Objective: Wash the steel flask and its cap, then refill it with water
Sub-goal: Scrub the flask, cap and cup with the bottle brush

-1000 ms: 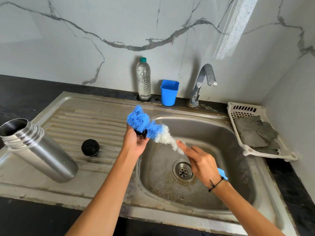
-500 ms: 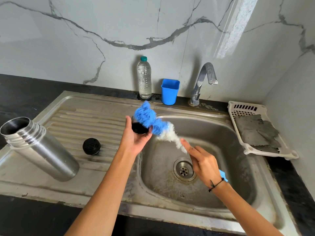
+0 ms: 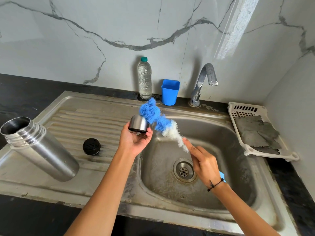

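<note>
My left hand [image 3: 134, 140] grips the steel cap [image 3: 138, 124] above the left rim of the sink basin. My right hand [image 3: 204, 162] grips the handle of a bottle brush [image 3: 158, 121], index finger stretched along it; the blue and white bristles lie against the cap's right side. The open steel flask [image 3: 39, 149] stands on the draining board at the left. A black inner stopper [image 3: 91, 146] sits on the ridged board to the right of the flask.
The sink basin [image 3: 221, 150] has a drain [image 3: 183, 170] under my right hand. The tap [image 3: 203, 82] is at the back and no water runs. A plastic water bottle [image 3: 144, 79] and a blue cup [image 3: 170, 91] stand behind the sink. A white tray [image 3: 245, 150] holding grey scouring pads lies on the right.
My left hand has turned the cap, so its steel side now shows instead of the dark inside. The brush head has slid up and right along the cap.
</note>
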Motion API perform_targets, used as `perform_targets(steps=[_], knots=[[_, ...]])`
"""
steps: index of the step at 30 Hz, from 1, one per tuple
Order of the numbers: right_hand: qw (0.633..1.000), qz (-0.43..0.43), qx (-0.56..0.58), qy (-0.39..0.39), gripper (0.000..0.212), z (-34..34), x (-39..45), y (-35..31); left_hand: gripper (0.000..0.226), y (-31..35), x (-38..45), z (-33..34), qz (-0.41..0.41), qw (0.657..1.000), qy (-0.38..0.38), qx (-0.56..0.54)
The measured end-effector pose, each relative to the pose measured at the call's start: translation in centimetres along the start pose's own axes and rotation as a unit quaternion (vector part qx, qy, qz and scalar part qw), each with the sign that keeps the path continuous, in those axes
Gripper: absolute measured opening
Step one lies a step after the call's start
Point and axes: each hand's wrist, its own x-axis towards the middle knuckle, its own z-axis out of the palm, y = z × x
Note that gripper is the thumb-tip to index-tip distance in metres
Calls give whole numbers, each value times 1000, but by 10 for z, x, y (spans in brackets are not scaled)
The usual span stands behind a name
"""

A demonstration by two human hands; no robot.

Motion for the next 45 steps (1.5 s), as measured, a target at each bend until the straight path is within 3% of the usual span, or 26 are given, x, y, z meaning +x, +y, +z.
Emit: perform_targets(steps=[3, 6, 9, 13, 17, 20, 23, 27, 30, 35, 41, 45], knots=[[999, -43, -16, -28, 77, -2, -4, 0, 43, 1, 0, -3, 14, 1000, -13, 15], [1000, -13, -14, -14, 70, -1, -3, 0, 48, 1, -2, -1, 22, 999, -25, 41], [999, -30, -2, -18, 70, 2, -6, 0, 28, 1, -2, 1, 30, 997, -6, 71], [1000, -13, 6, -7, 66, -2, -7, 4, 47, 3, -3, 0, 10, 999, -9, 38], [998, -62, -13, -30, 80, -3, -8, 2, 36, 1, -8, 2, 23, 999, -9, 40], [1000, -17, -1, -9, 77, -1, -6, 2, 48, -2, -9, 2, 4, 1000, -8, 9], [998, -53, -6, -30, 84, 0, -8, 3, 42, -1, -4, -2, 8, 1000, -12, -2], [1000, -4, -3, -14, 78, 0, -7, 5, 51, -2, 0, -4, -4, 999, -36, -23], [998, -49, -8, -36, 85, -1, -12, 5, 54, 0, -2, -4, 23, 998, -62, 13], [999, -32, -4, -27, 85, 0, -10, 5, 26, -2, -5, -3, 42, 997, -38, 58], [1000, -14, 3, -2, 74, 1, -7, 5, 59, -2, -3, -10, 15, 999, -25, 32], [998, -65, -9, -23, 80, 0, -12, 4, 61, -1, -5, -8, 17, 1000, 1, 8]])
